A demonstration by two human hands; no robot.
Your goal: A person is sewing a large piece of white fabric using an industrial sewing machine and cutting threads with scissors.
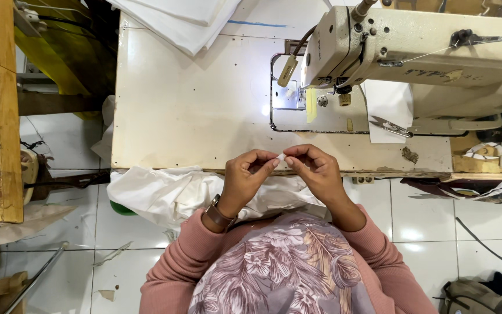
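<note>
Pinching white scrap point(281, 157), between both hands' fingertips point(274, 163)

A worn cream-coloured wooden sewing table point(193, 110) carries a cream industrial sewing machine point(413, 52) at its right side. Folded white cloth point(175, 20) lies on its far edge, small metal scissors point(389, 126) rest on a white paper sheet point(387, 110) beneath the machine arm
</note>
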